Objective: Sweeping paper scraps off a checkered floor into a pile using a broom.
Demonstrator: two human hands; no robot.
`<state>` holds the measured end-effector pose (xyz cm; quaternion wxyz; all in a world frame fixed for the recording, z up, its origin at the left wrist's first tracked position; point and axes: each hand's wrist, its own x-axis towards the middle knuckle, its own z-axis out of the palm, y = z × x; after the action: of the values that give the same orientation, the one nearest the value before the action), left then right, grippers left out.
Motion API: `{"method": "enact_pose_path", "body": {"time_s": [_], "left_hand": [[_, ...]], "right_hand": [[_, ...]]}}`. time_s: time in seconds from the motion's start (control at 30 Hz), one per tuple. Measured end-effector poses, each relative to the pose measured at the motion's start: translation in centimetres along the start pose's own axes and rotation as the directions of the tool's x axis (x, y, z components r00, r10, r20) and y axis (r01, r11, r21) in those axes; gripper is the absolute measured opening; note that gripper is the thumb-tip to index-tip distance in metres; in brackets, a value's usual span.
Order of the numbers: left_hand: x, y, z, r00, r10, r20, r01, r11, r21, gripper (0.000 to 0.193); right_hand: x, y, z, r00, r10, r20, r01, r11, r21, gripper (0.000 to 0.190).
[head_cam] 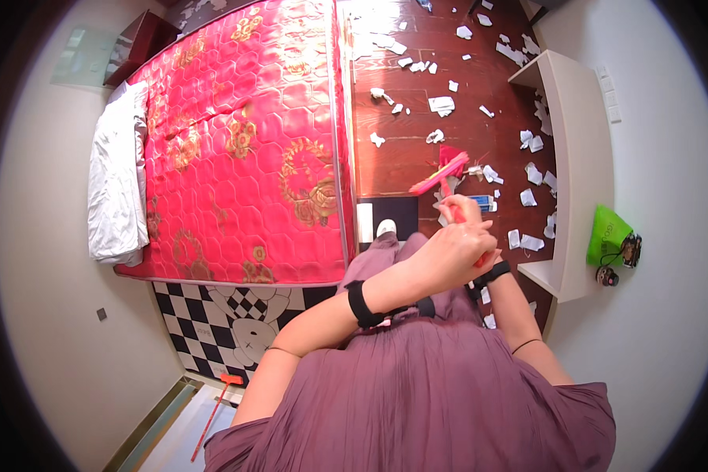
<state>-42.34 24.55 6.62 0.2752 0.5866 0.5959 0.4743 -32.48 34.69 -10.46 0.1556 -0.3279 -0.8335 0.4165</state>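
Observation:
A small broom with a pink and red bristle head [439, 174] is held out before me by its red handle. My left hand [463, 251] is closed around the lower part of this handle, nearest my body. Farther along, my right hand [461, 207] grips the same handle; my left hand partly hides it. The bristle head points away from me, above the dark red wood floor [389, 171]. Just beyond the head is a dark red object [450, 158], partly covered by it. Crumpled white paper scraps [435, 137] and a blue box [482, 203] lie around there.
A bed with a red quilted cover [242, 177] stands left, a folded white cloth [118, 177] at its far left side. A white shelf unit [578, 177] and a green bag [607, 236] are right. A red-handled tool [213, 413] lies behind left, near a checkered mat [212, 330].

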Motion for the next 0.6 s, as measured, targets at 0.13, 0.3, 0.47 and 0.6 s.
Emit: {"method": "enact_pose_path", "body": {"time_s": [0.13,0.3,0.47,0.6], "left_hand": [[2.1,2.0,-1.9,0.989,0.103,-0.110,-0.105,0.994,-0.019,0.018],[5.0,2.1,-2.9,0.994,0.109,0.009,-0.109,0.993,0.043,0.025],[9.5,-2.9,-2.5,0.995,-0.002,0.102,-0.020,0.977,0.214,0.027],[12.7,-7.6,-2.6,0.998,-0.030,-0.052,0.042,0.968,0.249,0.017]], "right_hand": [[2.4,-1.6,-2.0,0.997,0.082,-0.013,-0.081,0.995,0.065,0.014],[7.5,-2.2,0.1,0.994,-0.089,-0.066,0.101,0.974,0.205,0.012],[13.7,-0.1,3.8,0.992,-0.090,0.084,0.058,0.943,0.329,0.015],[16.9,-0.2,2.3,0.988,-0.122,0.091,0.093,0.958,0.272,0.018]]}}
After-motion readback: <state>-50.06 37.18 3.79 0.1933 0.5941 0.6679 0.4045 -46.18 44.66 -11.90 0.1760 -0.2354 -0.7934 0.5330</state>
